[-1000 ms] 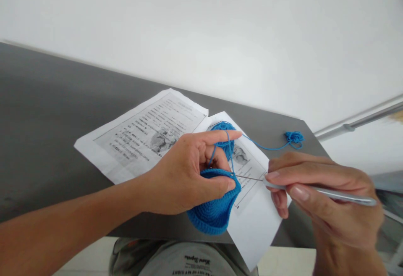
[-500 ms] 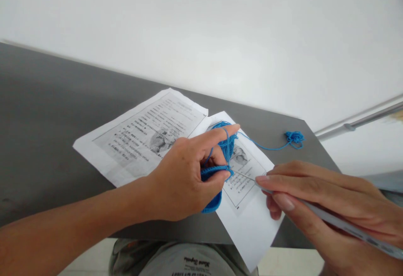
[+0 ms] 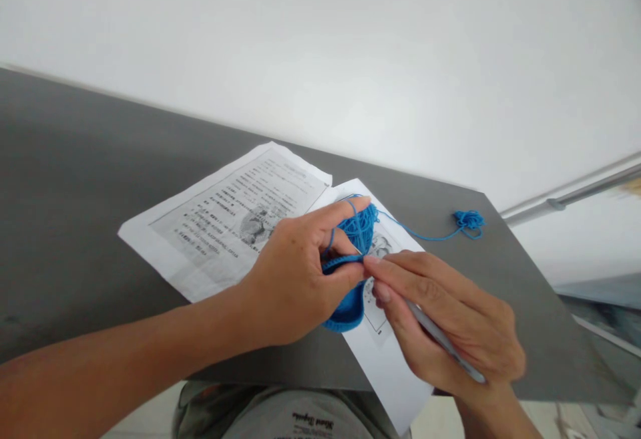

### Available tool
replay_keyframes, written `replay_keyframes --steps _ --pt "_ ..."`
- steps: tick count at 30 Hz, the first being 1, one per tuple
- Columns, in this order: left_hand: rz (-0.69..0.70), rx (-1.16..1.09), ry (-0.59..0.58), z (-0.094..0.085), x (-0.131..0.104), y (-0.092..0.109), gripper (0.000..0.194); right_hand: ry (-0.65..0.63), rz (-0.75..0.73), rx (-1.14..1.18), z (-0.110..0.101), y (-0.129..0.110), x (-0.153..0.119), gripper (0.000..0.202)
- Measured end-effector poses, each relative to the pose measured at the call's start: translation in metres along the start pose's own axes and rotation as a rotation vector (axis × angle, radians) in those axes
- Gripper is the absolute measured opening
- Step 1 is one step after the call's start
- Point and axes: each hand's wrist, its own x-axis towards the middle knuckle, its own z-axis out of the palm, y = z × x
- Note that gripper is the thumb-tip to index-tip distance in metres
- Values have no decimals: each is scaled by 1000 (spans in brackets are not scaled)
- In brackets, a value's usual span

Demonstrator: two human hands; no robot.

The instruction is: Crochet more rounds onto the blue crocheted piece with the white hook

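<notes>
Blue crochet work [image 3: 349, 312] hangs from my left hand [image 3: 295, 278], its upper edge pinched between thumb and fingers. A strand of blue yarn loops over my raised left index finger. My right hand [image 3: 445, 312] grips a grey-handled crochet hook [image 3: 441, 335] like a pen; its fingertips meet the edge of the work beside my left thumb. The hook's tip is mostly hidden at the stitches. Just behind my left fingers lies a ball of blue yarn [image 3: 361, 225] on the paper.
Two printed sheets, a left one [image 3: 210, 225] and a right one [image 3: 395, 372], lie on the dark grey table [image 3: 100, 178]. A small yarn bundle [image 3: 469, 220] sits at the right, joined by a strand. A white wall [image 3: 300, 45] rises behind the table.
My right hand has moved left with the hook, up against the crochet work. The lower part of the work has swung slightly right, and my left index finger has drawn back a little.
</notes>
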Motion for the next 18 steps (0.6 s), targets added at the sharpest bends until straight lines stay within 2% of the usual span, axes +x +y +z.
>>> replay_keyframes --steps 5,9,11,15,18 --pt "-44 -152 -25 -3 1 -5 64 117 200 218 11 1 -2 42" --pt "-48 -270 -3 -1 0 -8 60 222 302 399 21 0 -3 38" --pt "-70 -314 16 0 0 -8 59 211 258 317 22 0 -4 41" --pt "-166 -484 23 -1 1 -8 73 131 -10 -91 19 2 -10 61" --pt "-209 -622 -11 -3 2 -7 78 91 -88 -152 17 2 -16 70"
